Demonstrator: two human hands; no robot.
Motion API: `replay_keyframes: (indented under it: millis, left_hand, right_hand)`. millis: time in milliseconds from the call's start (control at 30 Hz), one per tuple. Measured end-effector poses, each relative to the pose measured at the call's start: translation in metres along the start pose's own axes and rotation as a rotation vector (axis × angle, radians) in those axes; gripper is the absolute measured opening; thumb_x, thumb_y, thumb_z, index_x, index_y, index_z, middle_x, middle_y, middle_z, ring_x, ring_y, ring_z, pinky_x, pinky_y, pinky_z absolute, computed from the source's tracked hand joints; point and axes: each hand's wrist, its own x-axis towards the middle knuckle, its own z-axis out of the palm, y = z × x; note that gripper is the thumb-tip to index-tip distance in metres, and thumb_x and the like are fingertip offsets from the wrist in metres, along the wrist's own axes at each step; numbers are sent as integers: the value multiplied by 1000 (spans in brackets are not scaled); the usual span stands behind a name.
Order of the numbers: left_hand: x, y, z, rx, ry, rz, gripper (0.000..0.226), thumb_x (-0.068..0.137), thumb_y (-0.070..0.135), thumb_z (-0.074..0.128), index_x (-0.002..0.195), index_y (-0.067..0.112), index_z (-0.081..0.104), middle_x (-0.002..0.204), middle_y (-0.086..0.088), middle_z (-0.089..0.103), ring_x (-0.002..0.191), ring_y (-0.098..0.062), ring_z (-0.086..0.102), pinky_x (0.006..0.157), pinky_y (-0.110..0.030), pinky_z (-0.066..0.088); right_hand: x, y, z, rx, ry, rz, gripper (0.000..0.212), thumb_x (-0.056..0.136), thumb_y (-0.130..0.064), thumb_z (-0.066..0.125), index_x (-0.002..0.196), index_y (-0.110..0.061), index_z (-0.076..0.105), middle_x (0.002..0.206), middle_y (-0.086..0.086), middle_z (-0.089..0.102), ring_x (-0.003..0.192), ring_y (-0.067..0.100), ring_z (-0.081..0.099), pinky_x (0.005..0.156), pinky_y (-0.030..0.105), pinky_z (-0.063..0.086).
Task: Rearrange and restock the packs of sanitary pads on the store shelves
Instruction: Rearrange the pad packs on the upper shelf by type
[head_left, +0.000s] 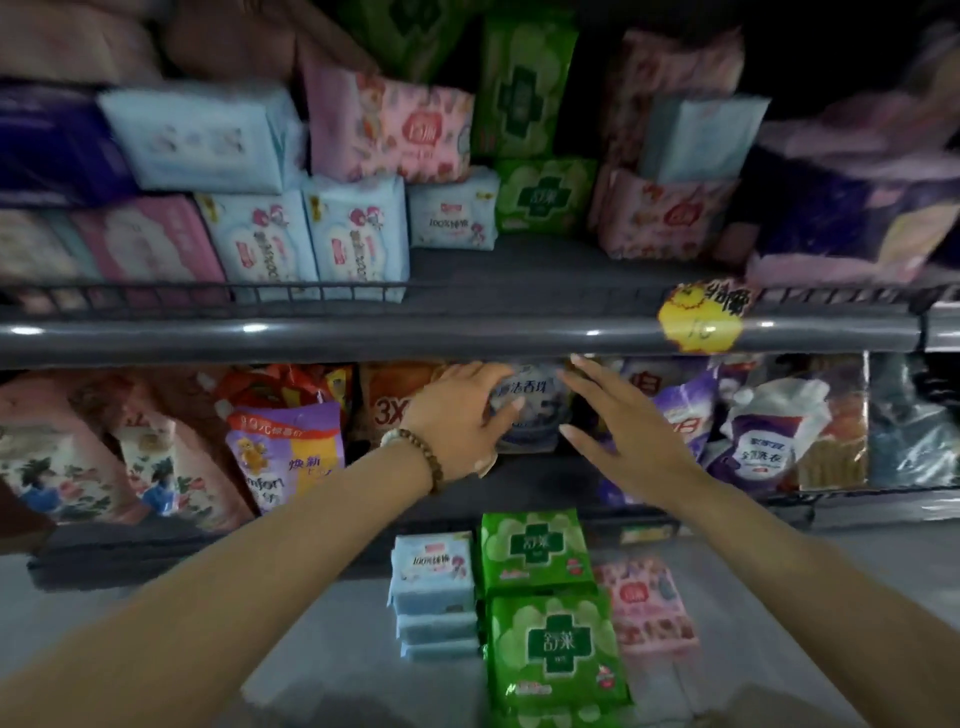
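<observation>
My left hand (457, 415), with a bead bracelet on the wrist, grips the left side of a blue-white pouch (537, 410) on the middle shelf. My right hand (623, 415) is held flat beside the pouch's right side, fingers straight. On the grey ledge below lie sanitary pad packs: a stack of light blue ones (434, 566), two green ones (535, 551) (558, 649) and a pink one (644, 603). The upper shelf holds more pad packs: light blue (358, 234), green (543, 195) and pink (389, 124).
The upper shelf's grey rail (415, 332) runs just above my hands, with a yellow price tag (701, 317) on it. Purple and white refill pouches (769, 436) crowd the right of the middle shelf, with floral pink bags (171, 467) and a purple bag (285, 447) on the left.
</observation>
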Motion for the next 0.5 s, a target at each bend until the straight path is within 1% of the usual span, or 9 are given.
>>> replay_keyframes:
  millis: [33, 67, 133, 200, 267, 300, 400, 433, 500]
  left_hand:
    - [13, 11, -12, 16, 51, 43, 44, 98, 44, 40, 137, 24, 41, 135, 3, 48, 125, -17, 42, 99, -33, 40]
    - [26, 20, -21, 30, 85, 76, 46, 98, 44, 39, 139, 24, 39, 137, 4, 46, 127, -17, 40, 99, -33, 38]
    - [53, 34, -34, 67, 103, 112, 50, 99, 45, 36, 144, 22, 33, 142, 4, 40, 131, -18, 34, 104, -33, 34]
    - [84, 42, -38, 105, 102, 125, 54, 99, 46, 33, 147, 21, 28, 146, 3, 35, 134, -18, 30, 107, -33, 31]
    - [115, 49, -36, 126, 107, 123, 56, 99, 47, 31, 148, 20, 26, 148, 1, 33, 136, -18, 29, 108, -33, 30]
    - [130, 50, -35, 134, 94, 109, 57, 99, 48, 30, 149, 20, 24, 149, 0, 31, 136, -19, 29, 108, -33, 30]
    - [169, 51, -25, 114, 14, 7, 63, 99, 53, 26, 151, 20, 16, 154, -2, 25, 139, -23, 26, 110, -37, 31]
    - [181, 51, -21, 95, -5, -31, 65, 98, 55, 25, 152, 20, 14, 156, -2, 22, 140, -24, 25, 111, -38, 30]
    - [200, 50, -11, 66, -17, -75, 70, 96, 59, 24, 153, 21, 10, 158, -3, 16, 142, -26, 21, 113, -40, 27]
  right_hand:
    - [6, 4, -15, 5, 47, -1, 58, 96, -48, 45, 149, -32, 29, 158, -11, 20, 145, 10, 19, 115, 29, 23]
    - [13, 8, -31, 34, 93, 13, 57, 95, -48, 45, 148, -33, 29, 157, -12, 21, 144, 8, 20, 114, 24, 23]
    - [28, 16, -59, 159, 193, 74, 58, 94, -45, 48, 147, -34, 29, 155, -14, 23, 142, 3, 20, 109, 12, 22]
    - [45, 28, -80, 272, 312, 152, 62, 92, -44, 49, 148, -28, 28, 150, -16, 24, 137, -3, 21, 106, 5, 20]
    - [63, 44, -95, 298, 386, 205, 62, 94, -39, 51, 149, -23, 27, 149, -14, 25, 134, -4, 23, 99, -3, 19]
    - [71, 53, -100, 298, 393, 221, 62, 95, -38, 51, 149, -23, 26, 149, -14, 24, 134, -3, 23, 100, -1, 20]
    - [97, 81, -109, 349, 413, 286, 64, 95, -38, 52, 150, -24, 23, 145, -16, 24, 132, -3, 23, 107, 14, 19]
    - [108, 91, -111, 388, 443, 314, 64, 95, -38, 53, 150, -22, 24, 146, -14, 26, 133, 0, 25, 110, 18, 21]
    - [130, 111, -116, 488, 521, 381, 67, 93, -38, 56, 149, -17, 27, 149, -2, 32, 136, 11, 34, 114, 29, 28]
